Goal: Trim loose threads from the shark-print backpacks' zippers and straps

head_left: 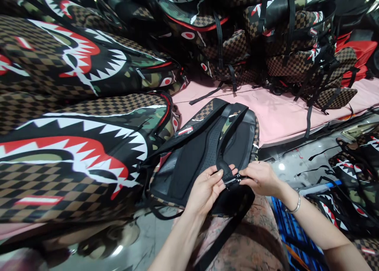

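A backpack (204, 152) lies back side up in front of me, its padded black back panel and two shoulder straps showing. My left hand (209, 188) is closed on the lower end of the nearer shoulder strap (224, 152), thumb on top. Close beside it, my right hand (260, 178) pinches at a black strap buckle (232, 180) where the webbing joins the shoulder strap. The fingers of both hands nearly meet there. A loose black webbing strap (227, 231) hangs from the bag across my lap. Exactly how the webbing runs through the buckle is too small to tell.
Large checkered backpacks with shark-mouth prints (74, 144) are stacked at the left. More bags (290, 46) pile up behind on the pink table surface (278, 119). At the lower right stand a blue plastic crate (288, 231) and further bags (349, 172) on the grey floor.
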The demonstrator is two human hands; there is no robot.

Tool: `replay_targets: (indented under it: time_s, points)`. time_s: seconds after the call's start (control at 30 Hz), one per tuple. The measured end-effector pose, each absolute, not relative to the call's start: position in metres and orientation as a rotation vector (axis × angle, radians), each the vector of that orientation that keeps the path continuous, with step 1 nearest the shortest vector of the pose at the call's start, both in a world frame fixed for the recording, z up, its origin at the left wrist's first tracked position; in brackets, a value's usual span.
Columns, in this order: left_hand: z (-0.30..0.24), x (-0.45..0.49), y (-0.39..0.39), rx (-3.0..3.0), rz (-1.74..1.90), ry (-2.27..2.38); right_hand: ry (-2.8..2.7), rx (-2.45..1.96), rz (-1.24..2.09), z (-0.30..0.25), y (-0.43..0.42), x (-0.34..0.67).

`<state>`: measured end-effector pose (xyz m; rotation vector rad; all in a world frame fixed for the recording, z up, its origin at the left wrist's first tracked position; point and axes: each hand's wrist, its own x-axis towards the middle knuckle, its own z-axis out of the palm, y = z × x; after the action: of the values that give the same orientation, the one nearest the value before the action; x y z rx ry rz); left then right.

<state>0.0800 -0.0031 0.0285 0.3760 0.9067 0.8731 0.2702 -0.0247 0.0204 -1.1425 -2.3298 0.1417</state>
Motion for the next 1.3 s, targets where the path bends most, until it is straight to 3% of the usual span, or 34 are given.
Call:
replay_targets:
  time_s: [0.1,0.33,0.47,0.6,0.83,1.0,1.17,1.3]
  points:
    - [0.028,0.079,-0.005,0.374,0.880,0.896,-2.288,-1.130,0.194,0.021,-0.025,0.267]
    - [0.018,0.076,0.009,0.349,1.081,0.920,-1.507,-1.253,0.897,0.012,-0.032,0.266]
    - [0.021,0.076,0.039,0.548,1.180,0.986,-1.279,-1.240,1.018,0.003,-0.024,0.262]
    - [0.024,0.079,0.050,0.857,1.240,1.017,-1.252,-1.329,0.879,0.006,-0.006,0.253]
    - [0.016,0.083,0.038,1.137,1.215,1.074,-1.773,-1.383,0.159,0.027,0.025,0.248]
    - [0.015,0.082,0.039,1.201,1.214,1.076,-2.039,-1.352,-0.081,0.037,0.040,0.253]
    - [0.017,0.082,0.038,1.172,1.224,1.090,-2.187,-1.242,0.012,0.043,0.045,0.262]
    - [0.020,0.084,0.036,1.055,1.216,1.027,-1.985,-1.190,0.526,0.034,0.049,0.261]
